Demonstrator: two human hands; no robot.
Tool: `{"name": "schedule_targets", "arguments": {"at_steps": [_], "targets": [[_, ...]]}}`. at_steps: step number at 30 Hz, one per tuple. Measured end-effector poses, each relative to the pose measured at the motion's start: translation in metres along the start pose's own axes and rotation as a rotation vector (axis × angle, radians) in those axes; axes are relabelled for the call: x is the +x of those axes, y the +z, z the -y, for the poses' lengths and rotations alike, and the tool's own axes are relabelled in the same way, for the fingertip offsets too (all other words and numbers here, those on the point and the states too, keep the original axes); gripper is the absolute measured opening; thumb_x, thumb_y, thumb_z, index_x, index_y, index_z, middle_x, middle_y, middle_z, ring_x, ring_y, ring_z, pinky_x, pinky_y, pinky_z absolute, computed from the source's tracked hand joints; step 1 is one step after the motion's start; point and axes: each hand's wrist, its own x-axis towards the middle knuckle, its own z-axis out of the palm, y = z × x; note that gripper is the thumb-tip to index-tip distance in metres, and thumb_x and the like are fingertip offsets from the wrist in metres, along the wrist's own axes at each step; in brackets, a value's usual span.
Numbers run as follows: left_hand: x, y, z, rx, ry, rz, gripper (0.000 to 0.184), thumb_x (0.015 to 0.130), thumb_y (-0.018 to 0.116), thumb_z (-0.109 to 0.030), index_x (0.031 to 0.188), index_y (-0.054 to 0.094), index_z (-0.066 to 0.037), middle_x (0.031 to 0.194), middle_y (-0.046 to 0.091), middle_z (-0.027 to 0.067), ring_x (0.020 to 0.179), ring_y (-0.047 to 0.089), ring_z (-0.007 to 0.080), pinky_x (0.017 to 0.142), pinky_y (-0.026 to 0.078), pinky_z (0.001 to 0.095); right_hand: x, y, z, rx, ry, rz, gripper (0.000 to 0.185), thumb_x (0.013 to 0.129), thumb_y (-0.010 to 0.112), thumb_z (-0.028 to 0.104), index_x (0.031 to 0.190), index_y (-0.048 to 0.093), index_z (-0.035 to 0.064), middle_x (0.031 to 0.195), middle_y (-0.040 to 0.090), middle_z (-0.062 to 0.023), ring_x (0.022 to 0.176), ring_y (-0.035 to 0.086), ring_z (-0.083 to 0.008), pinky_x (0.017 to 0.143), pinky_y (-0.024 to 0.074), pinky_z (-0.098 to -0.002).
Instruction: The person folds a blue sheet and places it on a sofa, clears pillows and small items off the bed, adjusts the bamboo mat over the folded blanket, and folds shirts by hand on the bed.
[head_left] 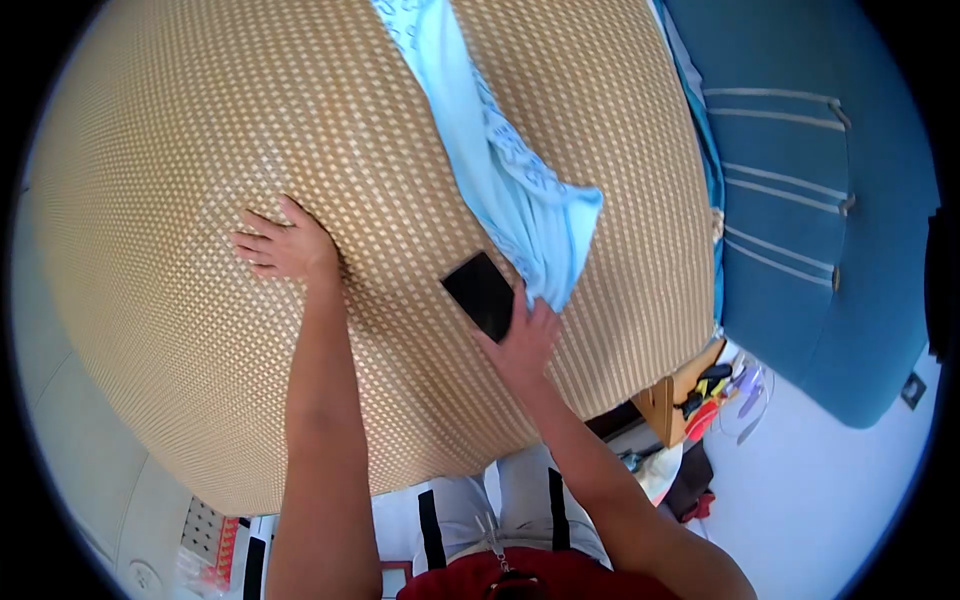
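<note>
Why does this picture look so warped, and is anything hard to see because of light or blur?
In the head view, likely a very wide lens: the woven mat seems to bulge, and the corners go black; in the head view, a shadow darkens the mat beside the left forearm, the phone looks nearly black, and small items at lower right are soft.

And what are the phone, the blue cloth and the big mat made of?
The phone looks like glass, maybe plastic: flat, smooth and black. The blue cloth seems soft, thin fabric: it bunches into folds. The mat looks woven, maybe straw or plastic, with slightly shiny checks.
</note>
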Motion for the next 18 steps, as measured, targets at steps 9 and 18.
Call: {"name": "schedule_targets", "arguments": {"at_steps": [9,18], "targets": [[0.014,0.004,0.032,-0.163,0.376,0.1,0.078,0.085,0.025,-0.067,0.141,0.025,-0.014,0.149,0.008,0.0149,0.137,0.007,0.0346,0.107,0.009,0.0535,0.005,0.013,-0.008,0.192,0.089,-0.078,0.083,0.063,0.071,0.05,0.127,0.042,0.0055,0.12,0.041,-0.0164,0.113,0.037,-0.0336,0.095,0.0288,-0.05],[-0.03,-0.046,0.119,-0.314,0.67,0.53,0.078,0.086,0.033,-0.062,0.143,0.019,-0.011,0.149,0.006,0.0146,0.135,0.012,0.036,0.108,0.015,0.0527,-0.078,-0.01,-0.046,0.473,-0.096,0.05,0.079,0.06,0.069,0.044,0.12,0.045,-0.0013,0.114,0.045,-0.0201,0.106,0.045,-0.0345,0.09,0.0372,-0.0445]]}}
